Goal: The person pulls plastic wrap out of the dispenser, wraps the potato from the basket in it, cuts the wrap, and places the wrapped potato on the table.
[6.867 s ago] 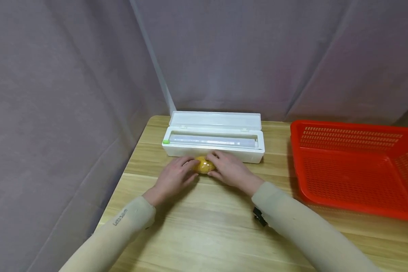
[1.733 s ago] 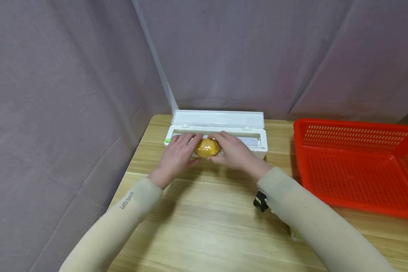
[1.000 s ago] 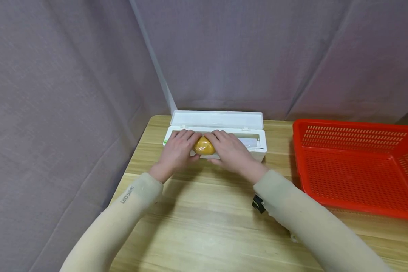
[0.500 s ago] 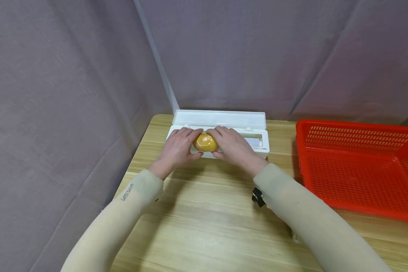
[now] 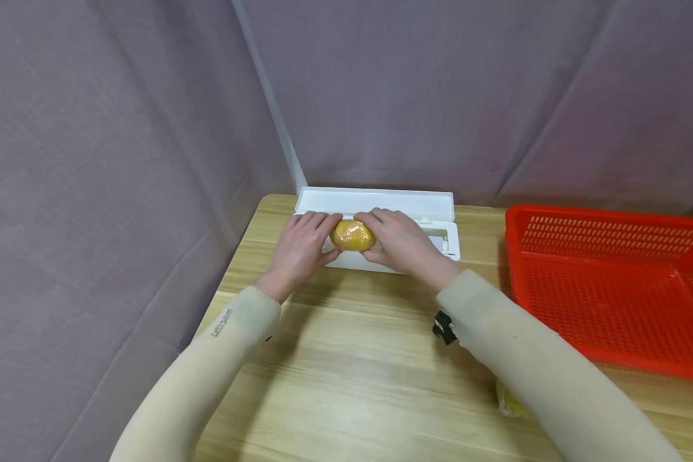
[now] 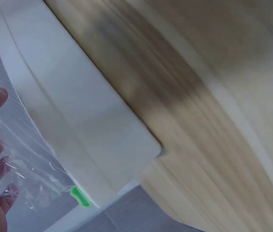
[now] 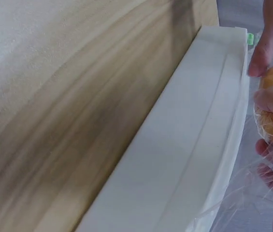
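An orange-yellow rounded fruit (image 5: 352, 236), its exact kind unclear, is wrapped in shiny cling film and held above the white cling film box. My left hand (image 5: 301, 247) grips its left side and my right hand (image 5: 401, 242) its right side, thumbs toward me. The cling film box (image 5: 375, 263) lies beneath with its lid (image 5: 375, 202) swung back; the hands cover most of its roll. In the left wrist view, loose clear film (image 6: 35, 169) hangs around the fingers beside the box's green slider (image 6: 79, 196). Film also trails under the fruit in the right wrist view.
A red perforated plastic basket (image 5: 600, 301) stands at the right of the wooden table (image 5: 335, 385). A yellow film-wrapped thing (image 5: 511, 403) is partly hidden by the right forearm. Grey curtains (image 5: 416, 96) hang behind and to the left.
Several seconds ago both hands held the fruit low in front of the box; now it is above the box. Over the last second, hands and fruit rose slightly farther back.
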{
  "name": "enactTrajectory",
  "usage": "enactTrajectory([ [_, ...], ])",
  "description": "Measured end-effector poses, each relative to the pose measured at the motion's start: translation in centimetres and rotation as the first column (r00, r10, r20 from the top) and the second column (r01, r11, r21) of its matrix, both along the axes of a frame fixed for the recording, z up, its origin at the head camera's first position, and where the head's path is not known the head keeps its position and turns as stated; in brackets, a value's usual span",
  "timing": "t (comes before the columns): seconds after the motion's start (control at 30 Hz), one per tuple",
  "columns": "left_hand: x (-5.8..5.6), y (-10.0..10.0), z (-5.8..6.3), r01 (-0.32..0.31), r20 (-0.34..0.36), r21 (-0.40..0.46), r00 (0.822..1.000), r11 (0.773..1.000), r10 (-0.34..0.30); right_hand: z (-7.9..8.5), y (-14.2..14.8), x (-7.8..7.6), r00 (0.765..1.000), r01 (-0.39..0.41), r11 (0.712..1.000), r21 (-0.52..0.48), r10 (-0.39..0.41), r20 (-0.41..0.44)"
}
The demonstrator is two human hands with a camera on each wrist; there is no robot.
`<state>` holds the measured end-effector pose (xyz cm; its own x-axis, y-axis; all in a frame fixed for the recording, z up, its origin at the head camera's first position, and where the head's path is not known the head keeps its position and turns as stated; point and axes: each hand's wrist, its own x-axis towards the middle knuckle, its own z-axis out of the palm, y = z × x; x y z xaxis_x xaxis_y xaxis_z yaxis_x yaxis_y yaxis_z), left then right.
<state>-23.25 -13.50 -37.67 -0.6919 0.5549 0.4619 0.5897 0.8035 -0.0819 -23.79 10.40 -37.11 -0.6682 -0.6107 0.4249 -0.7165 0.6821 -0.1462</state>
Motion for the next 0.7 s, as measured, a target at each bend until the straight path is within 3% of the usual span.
enactTrajectory([
  [0.27, -1.0, 0.7, 1.5, 0.013, -0.051, -0.013, 0.999, 1.0, -0.014, 1.8, 0.3, -0.9, 0.999, 0.019, 1.0, 0.022, -0.02, 0.046],
  [0.7, -2.5, 1.0, 4.9, 0.003, -0.085, -0.03, 0.996, 1.0, -0.005, 5.6, 0.3, -2.4, 0.999, 0.029, 0.998, 0.057, -0.031, 0.024],
])
